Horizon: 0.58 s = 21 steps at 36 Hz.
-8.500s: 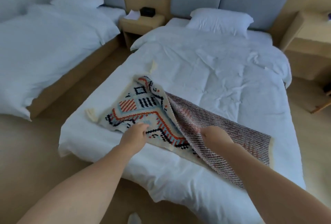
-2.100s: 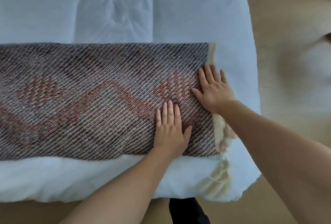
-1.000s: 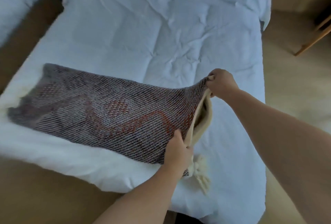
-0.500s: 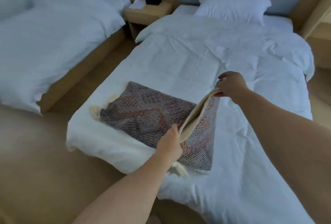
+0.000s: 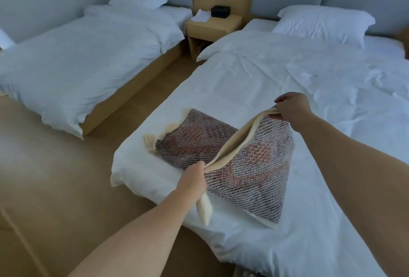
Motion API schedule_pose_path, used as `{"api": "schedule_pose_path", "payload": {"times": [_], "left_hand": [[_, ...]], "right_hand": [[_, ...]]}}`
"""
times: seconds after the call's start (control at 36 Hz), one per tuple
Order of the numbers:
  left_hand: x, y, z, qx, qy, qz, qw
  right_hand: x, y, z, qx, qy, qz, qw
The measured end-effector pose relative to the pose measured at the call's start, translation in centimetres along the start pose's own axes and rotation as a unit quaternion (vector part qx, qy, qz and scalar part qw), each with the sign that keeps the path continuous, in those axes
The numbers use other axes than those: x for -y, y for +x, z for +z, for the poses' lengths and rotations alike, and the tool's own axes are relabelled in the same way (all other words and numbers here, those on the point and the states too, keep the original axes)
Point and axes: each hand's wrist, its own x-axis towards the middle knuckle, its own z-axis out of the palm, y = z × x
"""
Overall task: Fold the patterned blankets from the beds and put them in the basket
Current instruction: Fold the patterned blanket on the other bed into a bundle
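Note:
A patterned woven blanket (image 5: 250, 166), grey-brown with red figures and a cream fringe, lies folded lengthwise at the foot of the right bed (image 5: 254, 90). Its right end is lifted off the duvet and carried over toward the left. My left hand (image 5: 194, 179) grips the near corner of that lifted cream edge. My right hand (image 5: 292, 106) pinches the far corner, held higher above the bed. The blanket's left half still lies flat, its tassels (image 5: 152, 141) spread on the white duvet. No basket is in view.
A second bed (image 5: 73, 64) with white bedding stands to the left across a strip of tan floor (image 5: 55, 177). A wooden nightstand (image 5: 212, 26) with a black box and papers sits between the headboards. Pillows lie at both bed heads.
Over the last second both hands have taken hold of the blanket's right end, lifted it and swung it leftward over the flat half. Earlier both palms were pressing the folded blanket flat.

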Motion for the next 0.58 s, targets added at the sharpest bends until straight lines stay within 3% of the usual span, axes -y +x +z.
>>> {"api": "schedule_pose_path", "payload": {"times": [0.36,0.58], "left_hand": [[4.7,5.0,-2.6,-0.032,-0.054,-0.074,0.995],[10.0,9.5,-4.3,-0.03,-0.069,-0.069,0.995]], "right_hand": [[1.3,5.4,6.5,0.035,-0.034,-0.006,0.999],[2.4,8.3,13.6,0.038,-0.059,0.002,0.998]]}}
